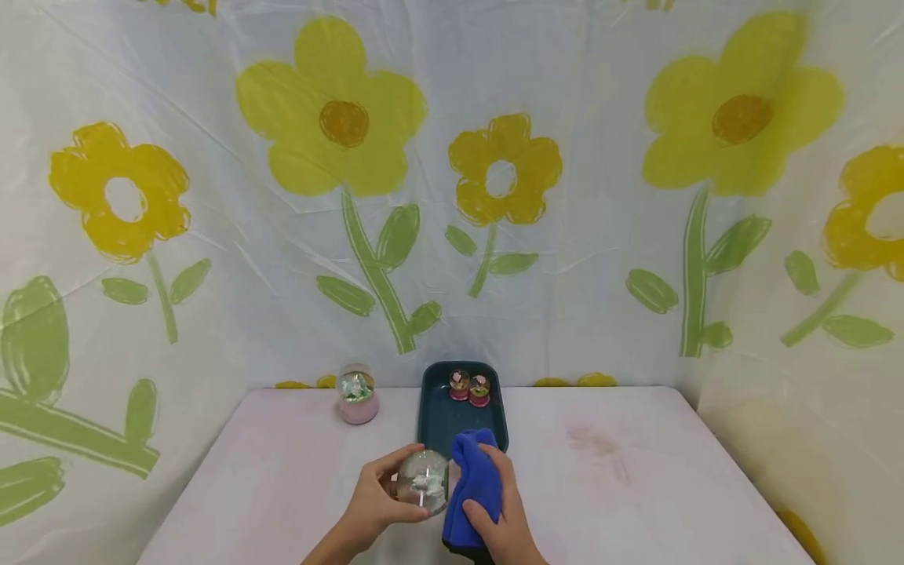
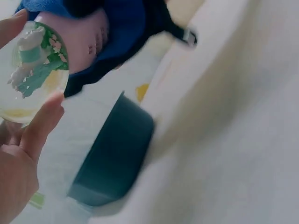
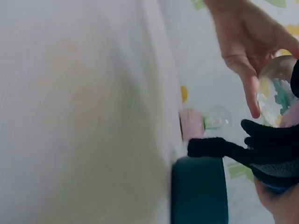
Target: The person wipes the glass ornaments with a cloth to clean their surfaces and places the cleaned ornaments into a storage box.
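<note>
My left hand (image 1: 369,502) holds a snow globe (image 1: 422,485) by its clear glass ball, thumb and fingers curved around opposite sides. The globe is tipped sideways with its base toward the right. In the left wrist view its pink base (image 2: 86,39) shows, along with green and white figures inside the ball. A folded cloth (image 1: 475,490), blue with a dark side, is gripped in my right hand (image 1: 507,514). Seen from the left wrist, the cloth wraps partly around the pink base. The right wrist view shows the cloth's dark side (image 3: 275,144) close by the globe.
Behind the hands lies a dark green tray (image 1: 452,428) with two small snow globes (image 1: 470,390) on red-pink bases at its far end. Another snow globe (image 1: 357,396) on a pink base stands upright left of the tray. A flower-printed curtain (image 1: 565,306) encloses the pale table (image 1: 621,486).
</note>
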A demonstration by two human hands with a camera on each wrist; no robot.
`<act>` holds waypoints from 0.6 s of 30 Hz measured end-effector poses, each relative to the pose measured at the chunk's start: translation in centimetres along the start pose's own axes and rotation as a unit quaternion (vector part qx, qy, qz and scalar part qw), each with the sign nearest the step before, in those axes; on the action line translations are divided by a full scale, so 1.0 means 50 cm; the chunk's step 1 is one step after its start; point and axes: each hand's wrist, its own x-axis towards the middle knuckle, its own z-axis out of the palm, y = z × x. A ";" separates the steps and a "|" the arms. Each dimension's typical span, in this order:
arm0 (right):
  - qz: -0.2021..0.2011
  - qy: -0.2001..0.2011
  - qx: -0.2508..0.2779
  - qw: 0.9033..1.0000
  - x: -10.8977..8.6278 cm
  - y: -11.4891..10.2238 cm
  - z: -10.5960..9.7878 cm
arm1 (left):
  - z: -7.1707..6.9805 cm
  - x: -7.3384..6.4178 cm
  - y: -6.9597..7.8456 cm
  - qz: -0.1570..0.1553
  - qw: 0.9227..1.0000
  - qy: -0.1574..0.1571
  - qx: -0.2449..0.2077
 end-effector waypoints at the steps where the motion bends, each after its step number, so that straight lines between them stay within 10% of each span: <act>1: -0.031 0.000 -0.030 0.999 -0.003 0.005 -0.001 | 0.000 -0.003 -0.004 -0.020 1.000 0.003 -0.020; 5: -0.128 -0.027 -0.101 0.986 -0.006 0.019 -0.007 | -0.005 -0.011 -0.009 -0.073 0.995 0.004 -0.061; 8: -0.128 -0.038 -0.089 0.987 -0.001 0.020 -0.009 | -0.007 -0.012 -0.006 -0.089 0.994 0.005 -0.065; 14: -0.010 -0.024 -0.014 1.000 0.003 0.012 -0.007 | -0.002 -0.014 0.004 -0.075 0.997 0.005 -0.022; 18: 0.102 -0.070 0.039 0.992 0.011 0.002 -0.018 | -0.002 -0.010 0.008 -0.038 0.998 0.021 0.056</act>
